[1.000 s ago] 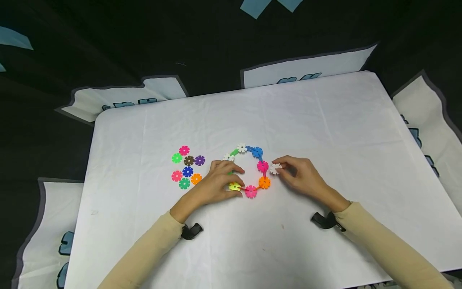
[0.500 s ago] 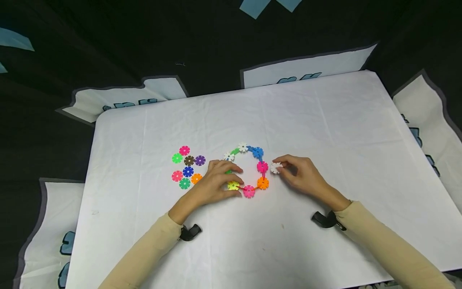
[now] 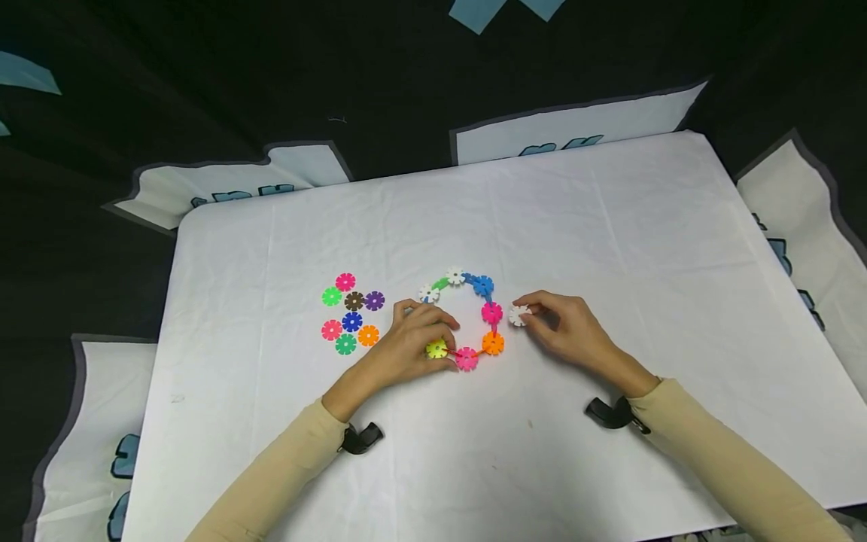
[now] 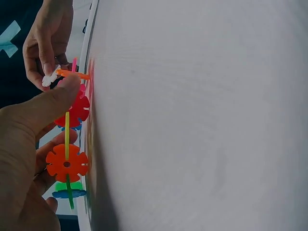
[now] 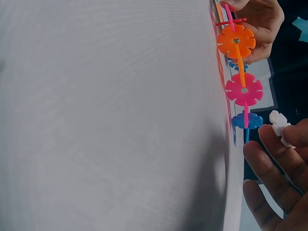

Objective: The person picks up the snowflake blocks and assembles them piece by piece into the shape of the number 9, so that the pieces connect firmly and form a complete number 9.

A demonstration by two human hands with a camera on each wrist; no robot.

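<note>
White-covered tabletop (image 3: 609,226) with a person's two hands at work near its middle, as I see them from where I stand. Left hand (image 3: 406,346): thumb and fingers curl round the near-left part of the ring, beside its yellow disc (image 3: 436,348), and appear to hold it there. Right hand (image 3: 569,331): thumb and forefinger pinch a single disc, the remaining fingers curving behind. Ring (image 3: 483,286): a closed-looking loop of slotted discs, face-on ones alternating with edge-on ones; it lies between the hands, slightly longer front to back than side to side, part of its left side hidden by the left hand. Loose discs (image 3: 352,322): eight, flat, in a cluster left of the left hand. White disc (image 3: 518,315): held in the right hand just beside the ring's right edge, about level with the pink disc (image 3: 491,313) and not touching it. The next move, in my judgement, turns on this narrow sideways gap; the right hand is the nearer to it, and the white disc appears tilted, nearly edge-on in the right wrist view.
</note>
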